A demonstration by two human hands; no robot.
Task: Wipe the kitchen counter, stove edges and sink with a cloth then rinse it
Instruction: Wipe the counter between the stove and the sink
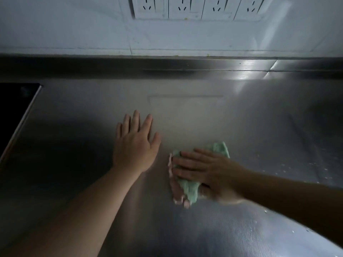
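A green and pink cloth [187,190] lies bunched on the stainless steel counter [185,115], right of centre. My right hand [204,169] presses flat on top of it, fingers pointing left, covering its middle. My left hand [135,143] rests palm down on the bare counter just left of the cloth, fingers spread and pointing toward the wall, holding nothing. The black stove top [14,110] shows at the left edge, with its metal rim running diagonally.
A steel upstand [167,67] and a white tiled wall with a row of sockets [196,8] close the back. Water droplets [285,169] speckle the ribbed counter area at the right.
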